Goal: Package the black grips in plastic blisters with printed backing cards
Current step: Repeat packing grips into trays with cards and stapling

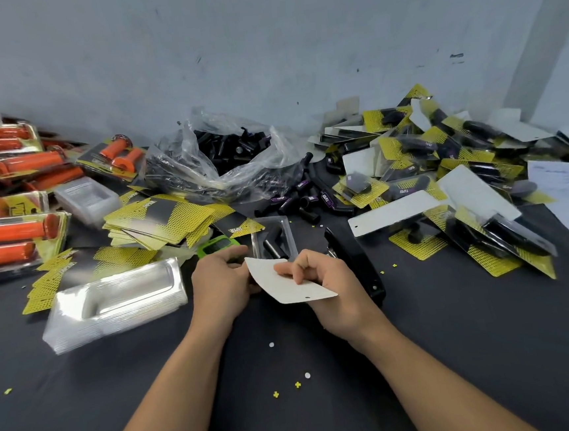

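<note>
White side up, the backing card point(292, 285) is being pinched at both ends by the left hand point(220, 284) and the right hand point(330, 280). Just past this hold, the clear blister point(288, 232) with a black grip point(273, 243) inside is lying, its long way pointing off from the hands. Neither hand is plainly nearer. Bare table point(294, 420) is showing under the hold; a stapler point(356, 264) is crowding its right side.

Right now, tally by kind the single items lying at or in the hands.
Backing card, held by left hand and right hand: 1
Blister with black grips inside: 1
Black stapler: 1
Green calculator: 1
Total: 4
</note>
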Motion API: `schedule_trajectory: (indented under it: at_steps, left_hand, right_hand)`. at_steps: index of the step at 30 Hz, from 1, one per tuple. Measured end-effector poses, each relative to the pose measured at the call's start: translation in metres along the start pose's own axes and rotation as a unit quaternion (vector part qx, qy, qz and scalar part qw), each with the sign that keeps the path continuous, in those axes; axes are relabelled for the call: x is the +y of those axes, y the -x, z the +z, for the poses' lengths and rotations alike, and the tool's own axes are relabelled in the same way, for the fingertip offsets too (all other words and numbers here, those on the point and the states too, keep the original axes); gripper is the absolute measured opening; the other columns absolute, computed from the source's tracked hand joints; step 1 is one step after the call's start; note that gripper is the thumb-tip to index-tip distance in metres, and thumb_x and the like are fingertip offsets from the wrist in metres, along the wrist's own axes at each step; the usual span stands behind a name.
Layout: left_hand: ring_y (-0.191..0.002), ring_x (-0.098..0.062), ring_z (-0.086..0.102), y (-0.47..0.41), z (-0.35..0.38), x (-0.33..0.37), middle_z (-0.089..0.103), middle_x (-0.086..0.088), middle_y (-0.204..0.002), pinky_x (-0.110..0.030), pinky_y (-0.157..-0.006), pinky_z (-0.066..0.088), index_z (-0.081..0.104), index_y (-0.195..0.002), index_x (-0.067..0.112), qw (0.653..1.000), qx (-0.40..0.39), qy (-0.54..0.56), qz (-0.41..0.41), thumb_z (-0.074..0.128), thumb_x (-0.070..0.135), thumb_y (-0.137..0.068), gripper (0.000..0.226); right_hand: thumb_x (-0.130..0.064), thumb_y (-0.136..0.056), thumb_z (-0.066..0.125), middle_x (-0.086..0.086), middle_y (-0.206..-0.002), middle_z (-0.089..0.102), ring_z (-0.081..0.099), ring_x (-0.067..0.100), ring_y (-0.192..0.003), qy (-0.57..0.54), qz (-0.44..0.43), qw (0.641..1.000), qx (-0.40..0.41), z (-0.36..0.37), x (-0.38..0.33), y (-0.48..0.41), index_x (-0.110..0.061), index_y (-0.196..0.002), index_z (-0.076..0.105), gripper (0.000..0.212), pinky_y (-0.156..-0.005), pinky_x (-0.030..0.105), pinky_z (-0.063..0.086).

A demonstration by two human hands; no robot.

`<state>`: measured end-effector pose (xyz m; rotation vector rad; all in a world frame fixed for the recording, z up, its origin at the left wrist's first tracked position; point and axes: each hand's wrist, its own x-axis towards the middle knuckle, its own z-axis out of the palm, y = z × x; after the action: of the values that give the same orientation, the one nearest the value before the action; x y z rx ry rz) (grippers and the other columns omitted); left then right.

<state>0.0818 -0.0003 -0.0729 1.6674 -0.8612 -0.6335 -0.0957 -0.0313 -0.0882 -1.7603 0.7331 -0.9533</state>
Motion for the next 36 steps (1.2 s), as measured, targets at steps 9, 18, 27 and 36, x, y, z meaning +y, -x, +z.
schedule_trajectory:
  at_steps: [9,18,27,36]
  left_hand:
    - [-0.072,-0.023,0.078,-0.005,0.001,0.0,0.075,-0.013,-0.096,-0.03,-0.06,0.063,0.06,-0.139,0.009,0.995,-0.015,0.087,-0.044,0.067,-0.004,-0.092,0.049]
    - [-0.06,-0.017,0.075,-0.005,0.001,0.002,0.075,-0.016,-0.096,-0.028,-0.057,0.06,0.063,-0.136,0.014,0.997,0.006,0.057,-0.046,0.069,0.001,-0.087,0.051]
    - [-0.06,-0.001,0.063,0.013,0.006,0.012,0.076,0.003,-0.078,-0.004,-0.054,0.037,0.066,-0.135,0.035,0.983,0.069,-0.16,0.058,0.077,0.017,-0.076,0.063]
    - [-0.051,-0.006,0.066,0.007,0.004,0.013,0.074,0.003,-0.063,-0.013,-0.053,0.049,0.045,-0.155,0.021,0.999,-0.028,-0.039,-0.005,0.079,0.013,-0.081,0.082]
  right_hand:
    - [0.011,-0.085,0.059,-0.001,-0.114,0.076,0.068,0.0,-0.112,0.075,0.012,0.996,0.051,-0.005,0.003,0.001,-0.027,-0.074,0.052,0.039,-0.094,0.037,0.057]
    - [0.007,-0.086,0.053,-0.009,-0.106,0.076,0.065,-0.011,-0.105,0.103,0.038,0.992,0.054,-0.006,-0.004,0.003,-0.022,-0.076,0.054,0.031,-0.088,0.021,0.054]
    - [-0.018,-0.073,0.045,-0.015,-0.098,0.077,0.067,-0.009,-0.102,0.081,0.053,0.994,0.047,-0.001,-0.001,0.003,-0.032,-0.071,0.055,0.017,-0.084,0.02,0.055]
    - [-0.015,-0.071,0.051,-0.006,-0.117,0.07,0.065,0.02,-0.115,0.01,0.074,0.996,0.058,0.0,-0.009,0.001,-0.035,-0.062,0.058,0.023,-0.091,0.042,0.051]
